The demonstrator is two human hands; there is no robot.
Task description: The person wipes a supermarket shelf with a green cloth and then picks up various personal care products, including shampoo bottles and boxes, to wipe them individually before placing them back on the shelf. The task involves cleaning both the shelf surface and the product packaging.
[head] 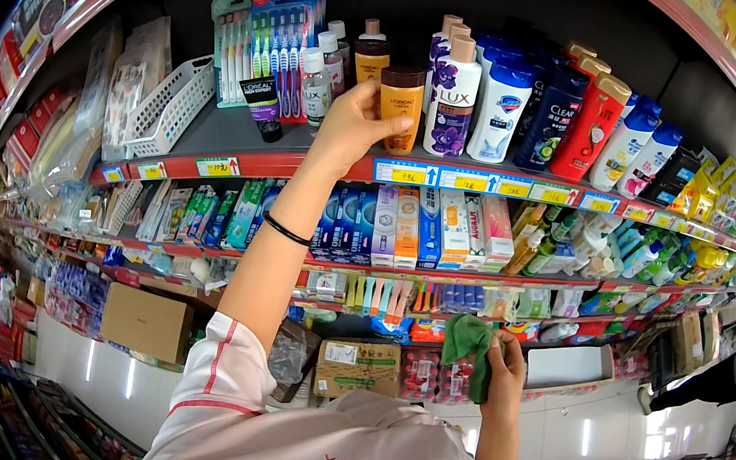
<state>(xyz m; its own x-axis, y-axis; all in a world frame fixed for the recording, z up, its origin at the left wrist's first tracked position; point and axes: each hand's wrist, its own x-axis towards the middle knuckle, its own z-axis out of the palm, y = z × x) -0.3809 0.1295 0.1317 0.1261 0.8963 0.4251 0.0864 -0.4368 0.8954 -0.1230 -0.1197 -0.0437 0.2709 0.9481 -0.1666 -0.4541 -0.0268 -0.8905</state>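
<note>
My left hand (pixel 356 117) is closed around a golden L'Oréal bottle (pixel 401 103) with a dark brown cap, at the front edge of the upper shelf (pixel 244 153). Behind it stands a similar brown-capped bottle (pixel 370 59). A white Lux bottle (pixel 454 100) with purple flowers is just to the right. Clear bottles (pixel 316 90) and a tilted black L'Oréal tube (pixel 261 107) are to the left of the hand. Lower down, my right hand (pixel 506 365) grips a green cloth (pixel 471 349), which hangs from the fingers in front of the lower shelves.
Toothbrush packs (pixel 267 43) and a white plastic basket (pixel 168 107) stand left on the upper shelf. More bottles, including a red one (pixel 591 128), line its right. Toothpaste boxes (pixel 404 228) fill the shelf below. Cardboard boxes (pixel 147 322) sit near the floor. Another person (pixel 709 381) is at far right.
</note>
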